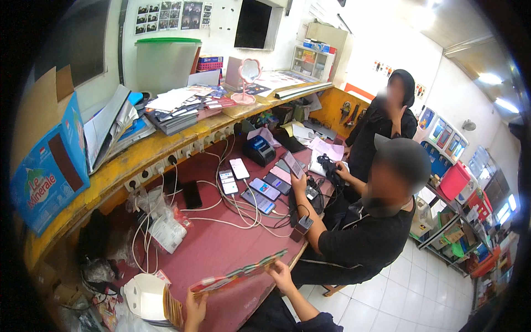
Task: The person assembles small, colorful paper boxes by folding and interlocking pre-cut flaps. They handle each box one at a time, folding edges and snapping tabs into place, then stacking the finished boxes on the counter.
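Left grip pinching the near-left end of a thin multicoloured sheet, right grip pinching its other end; sheet is up over the front edge of the red table, seen almost edge-on, print too blurred to tell. Just beside left grip: white carton and brown-edged stack. Farther in, plastic packaging, white cables, several phones, dark printer. To the right, seated co-worker holding a phone; another person stands behind.
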